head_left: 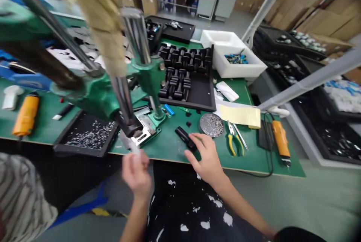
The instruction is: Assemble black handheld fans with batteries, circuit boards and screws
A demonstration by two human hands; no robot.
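My right hand [205, 155] rests on the green table [175, 148], its fingers spread over a small black part [185, 137] and touching it. My left hand [136, 172] hovers at the table's front edge, below the green hand press [135, 84]. Its fingers are closed round a small pale piece [130, 145] that is blurred by motion. The press base plate [145, 127] lies just above that hand.
A black tray of small metal bits [87, 134] sits left of the press. Behind are a black tray of black parts [184, 72] and a white bin [237, 59]. A round dish [211, 124], yellow pliers [234, 138], orange tools [279, 138] [26, 116] and another person's striped sleeve [19, 197] are nearby.
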